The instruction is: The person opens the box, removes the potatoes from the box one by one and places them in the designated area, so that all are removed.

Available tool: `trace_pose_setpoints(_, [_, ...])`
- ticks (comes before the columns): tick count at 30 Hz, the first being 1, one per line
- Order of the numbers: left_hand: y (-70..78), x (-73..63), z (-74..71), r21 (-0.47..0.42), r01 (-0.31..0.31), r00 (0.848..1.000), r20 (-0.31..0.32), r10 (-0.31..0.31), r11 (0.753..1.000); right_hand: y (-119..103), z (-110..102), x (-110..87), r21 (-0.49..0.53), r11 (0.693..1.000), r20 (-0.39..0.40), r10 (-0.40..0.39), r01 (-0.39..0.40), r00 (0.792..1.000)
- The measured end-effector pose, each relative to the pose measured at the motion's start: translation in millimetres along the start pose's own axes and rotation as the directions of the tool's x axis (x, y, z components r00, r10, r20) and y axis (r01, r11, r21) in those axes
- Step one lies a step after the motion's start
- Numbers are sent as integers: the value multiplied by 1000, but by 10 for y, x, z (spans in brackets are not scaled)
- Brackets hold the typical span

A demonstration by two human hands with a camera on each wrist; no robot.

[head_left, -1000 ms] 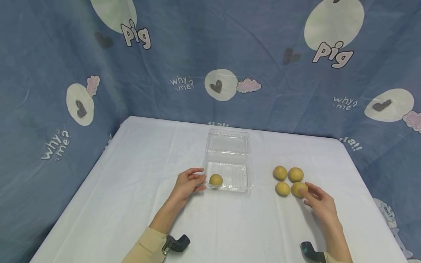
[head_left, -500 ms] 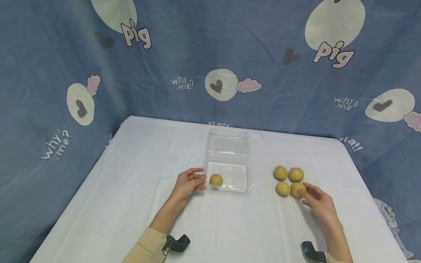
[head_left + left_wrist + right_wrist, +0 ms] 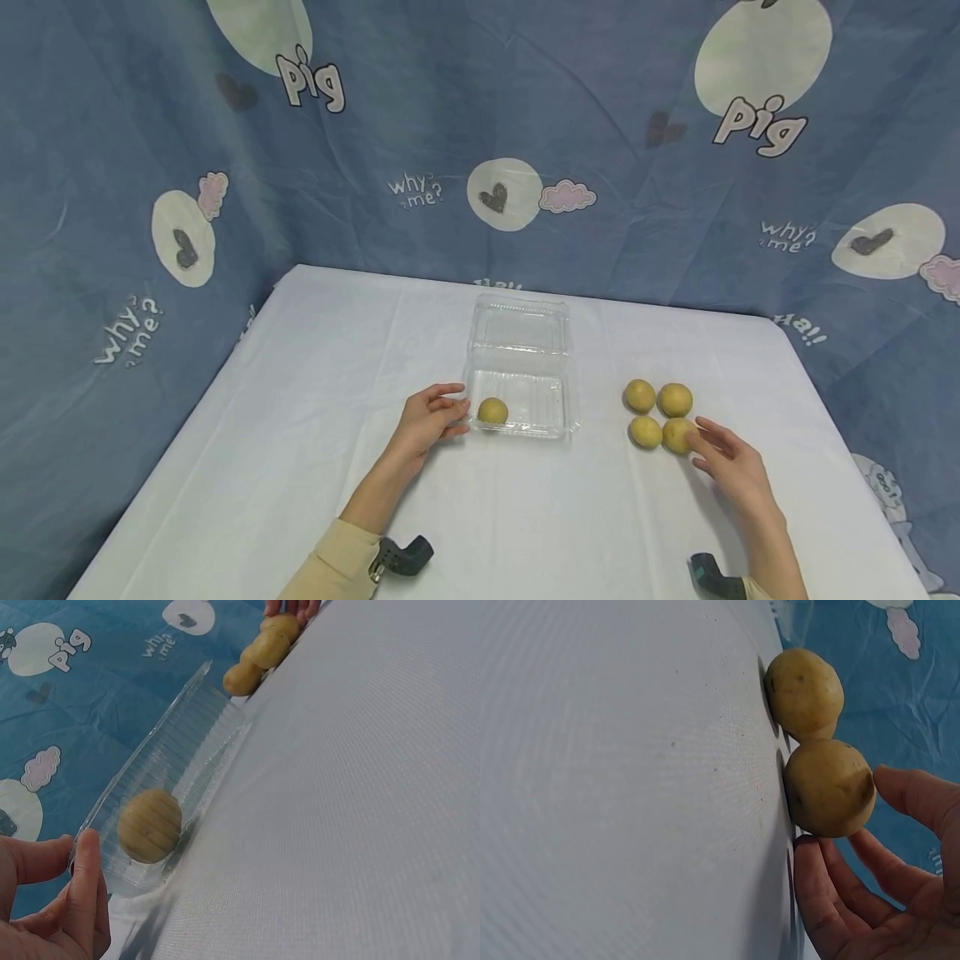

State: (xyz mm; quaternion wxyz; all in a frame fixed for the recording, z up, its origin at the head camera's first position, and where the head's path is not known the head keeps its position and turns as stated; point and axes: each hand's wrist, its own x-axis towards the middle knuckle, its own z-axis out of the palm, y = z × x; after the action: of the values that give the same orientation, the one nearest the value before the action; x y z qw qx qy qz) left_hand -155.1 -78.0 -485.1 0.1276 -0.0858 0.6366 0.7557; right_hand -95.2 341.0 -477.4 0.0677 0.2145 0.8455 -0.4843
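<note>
A clear plastic clamshell box [image 3: 528, 392] lies with its lid [image 3: 520, 325] folded back. One small yellow potato [image 3: 492, 410] sits in the near left corner of its base. My left hand [image 3: 431, 421] pinches the box's left rim between thumb and finger, as the left wrist view shows. Several more potatoes [image 3: 640, 396] are grouped on the cloth to the right. Around the nearest right one, a potato [image 3: 830, 787], my right hand [image 3: 731, 467] spreads its thumb and fingers. The thumb tip is at the potato's side; the fingers look loose, not gripping.
A white cloth [image 3: 555, 517] covers the table. A blue printed curtain [image 3: 375, 233] hangs behind it and at both sides. Each wrist carries a dark device, such as the left one [image 3: 405, 556].
The near right potato has shifted slightly left, against its neighbour. My right hand has then drawn back a little to the right, its fingers parting from the potato. The left hand stays put.
</note>
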Motion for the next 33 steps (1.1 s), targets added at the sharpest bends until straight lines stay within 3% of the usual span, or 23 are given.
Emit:
trace_pose_setpoints(12, [13, -9, 7, 0, 5, 1000, -12, -5, 1000, 104, -27, -67, 31, 999, -6, 23, -23, 1000])
trace_pose_setpoints(26, [11, -10, 12, -4, 10, 1000, -13, -10, 1000, 113, 13, -200, 117, 988, 45, 95, -100, 994])
trace_pose_setpoints(33, [10, -1, 17, -1, 7, 1000, -15, -7, 1000, 90, 20, -266, 151, 987, 106, 31, -47, 994])
